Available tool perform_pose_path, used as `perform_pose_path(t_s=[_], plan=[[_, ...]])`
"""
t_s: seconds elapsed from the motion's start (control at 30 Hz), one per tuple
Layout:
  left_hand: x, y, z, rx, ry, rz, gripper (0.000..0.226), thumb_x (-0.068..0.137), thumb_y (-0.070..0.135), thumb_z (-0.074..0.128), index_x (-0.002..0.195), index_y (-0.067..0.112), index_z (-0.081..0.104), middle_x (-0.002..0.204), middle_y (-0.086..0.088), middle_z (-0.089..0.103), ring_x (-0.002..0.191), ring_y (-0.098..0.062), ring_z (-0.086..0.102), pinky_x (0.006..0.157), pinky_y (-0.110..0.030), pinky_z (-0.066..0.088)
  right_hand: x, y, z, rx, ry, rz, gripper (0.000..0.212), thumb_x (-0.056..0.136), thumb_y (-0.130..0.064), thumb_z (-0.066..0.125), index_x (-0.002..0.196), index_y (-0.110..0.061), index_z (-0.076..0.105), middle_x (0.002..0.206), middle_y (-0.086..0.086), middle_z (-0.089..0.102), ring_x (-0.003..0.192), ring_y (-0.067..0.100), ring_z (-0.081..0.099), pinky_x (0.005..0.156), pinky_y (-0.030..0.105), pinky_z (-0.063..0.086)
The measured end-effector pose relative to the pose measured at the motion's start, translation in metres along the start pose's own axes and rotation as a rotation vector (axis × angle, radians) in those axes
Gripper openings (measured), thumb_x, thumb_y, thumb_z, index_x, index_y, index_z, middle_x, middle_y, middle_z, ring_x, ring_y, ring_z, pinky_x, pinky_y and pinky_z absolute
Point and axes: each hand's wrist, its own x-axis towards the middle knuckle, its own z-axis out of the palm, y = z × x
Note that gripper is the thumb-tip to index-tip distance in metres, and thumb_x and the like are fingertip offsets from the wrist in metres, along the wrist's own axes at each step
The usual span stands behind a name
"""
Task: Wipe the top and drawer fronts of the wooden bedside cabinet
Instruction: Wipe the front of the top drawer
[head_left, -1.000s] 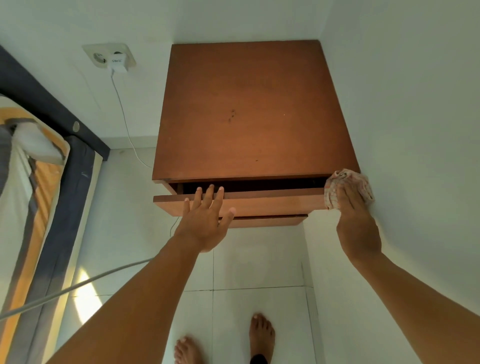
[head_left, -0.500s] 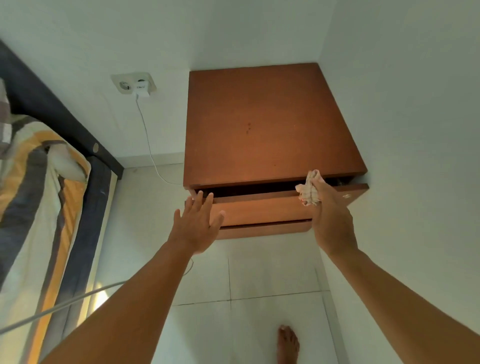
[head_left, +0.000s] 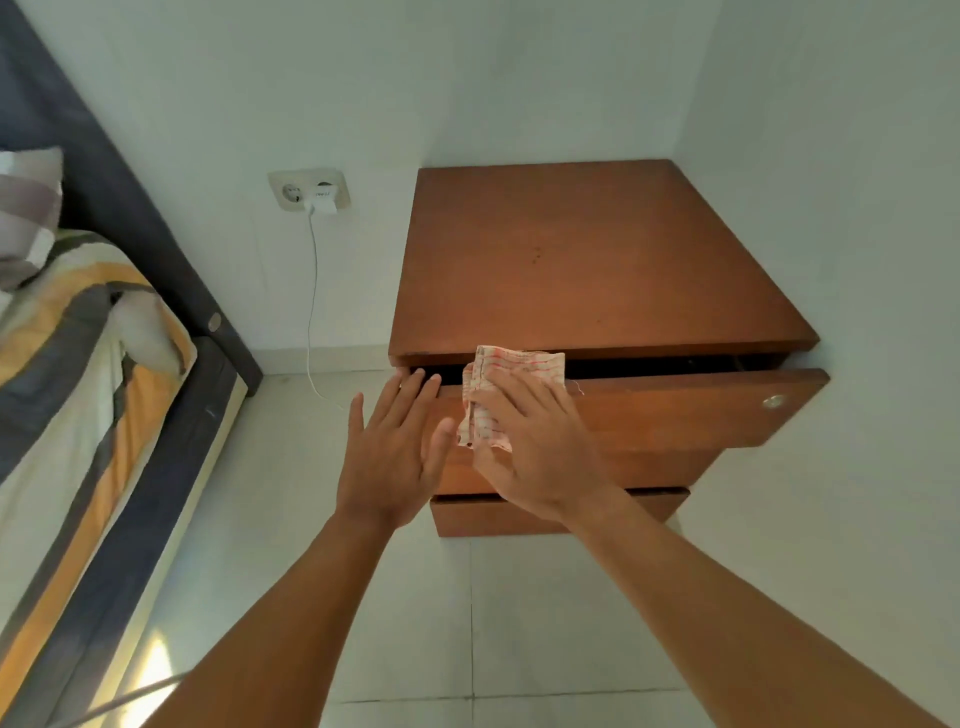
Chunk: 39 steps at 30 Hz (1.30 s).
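The right hand (head_left: 524, 447) presses a cloth (head_left: 498, 395) flat on the left end of the top drawer front (head_left: 675, 410), whose unwiped length runs rightward, while the left hand (head_left: 395, 447) lies open and empty beside it.

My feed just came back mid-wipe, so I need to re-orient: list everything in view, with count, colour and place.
bedside cabinet: one, brown wood, in the room corner.
top drawer: one, brown, pulled partly open, round metal knob at right.
lower drawer: one, brown, shut.
cloth: one, white with red pattern, on the top drawer's left edge.
wall socket: one double, cream, left of the cabinet.
charger: one, white, plugged in, cable hanging to the floor.
bed: one, striped yellow, grey and white bedding, far left.
left hand: open, at the drawer's left end.
right hand: pressing the cloth.
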Motion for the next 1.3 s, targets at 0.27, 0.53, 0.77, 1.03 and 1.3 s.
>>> perform_pose_path(t_s=[0.27, 0.53, 0.77, 1.03, 1.3], plan=[[0.004, -0.012, 0.029, -0.008, 0.295, 0.135, 0.068, 0.104, 0.057, 0.022, 0.151, 0.015, 0.048, 0.157, -0.006, 0.044, 0.151, -0.023, 0.033, 0.124, -0.038, 0.022, 0.004, 0.04, 0.024, -0.216, 0.154, 0.106, 0.057, 0.103, -0.057, 0.028, 0.142, -0.025, 0.054, 0.131, -0.007, 0.067, 0.123, 0.019, 0.058, 0.113, 0.041, 0.035], [-0.003, 0.003, 0.031, -0.018, 0.298, 0.036, 0.088, 0.094, 0.074, 0.008, 0.158, 0.019, 0.035, 0.165, -0.003, 0.031, 0.156, -0.02, 0.018, 0.123, -0.04, 0.018, -0.049, 0.116, -0.016, -0.288, 0.195, 0.228, 0.049, 0.107, -0.048, 0.036, 0.145, -0.021, 0.05, 0.143, 0.001, 0.058, 0.136, 0.021, 0.048, 0.116, 0.038, 0.034], [-0.009, 0.008, 0.021, 0.031, 0.276, 0.018, 0.088, 0.094, 0.073, 0.01, 0.156, 0.019, 0.039, 0.161, -0.004, 0.039, 0.152, -0.023, 0.031, 0.118, -0.045, 0.031, -0.08, 0.175, -0.055, -0.258, 0.165, 0.548, 0.049, 0.108, -0.036, 0.031, 0.145, -0.01, 0.047, 0.149, 0.019, 0.048, 0.143, 0.035, 0.037, 0.117, 0.048, 0.034], [-0.009, 0.002, 0.011, 0.07, 0.263, 0.086, 0.091, 0.093, 0.073, 0.006, 0.153, 0.016, 0.045, 0.154, -0.006, 0.049, 0.146, -0.026, 0.041, 0.121, -0.045, 0.026, -0.069, 0.202, -0.077, -0.275, 0.149, 0.709, 0.034, 0.108, -0.022, 0.035, 0.119, -0.002, 0.06, 0.122, 0.023, 0.065, 0.109, 0.039, 0.061, 0.087, 0.043, 0.045], [-0.014, 0.003, 0.035, -0.001, 0.318, 0.025, 0.084, 0.095, 0.072, 0.005, 0.16, 0.024, 0.03, 0.166, -0.003, 0.028, 0.156, -0.024, 0.017, 0.124, -0.054, 0.013, -0.119, 0.158, -0.029, 0.105, 0.795, 0.719, 0.049, 0.104, -0.012, 0.043, 0.153, -0.015, 0.045, 0.143, 0.015, 0.06, 0.126, 0.035, 0.059, 0.104, 0.04, 0.048]])
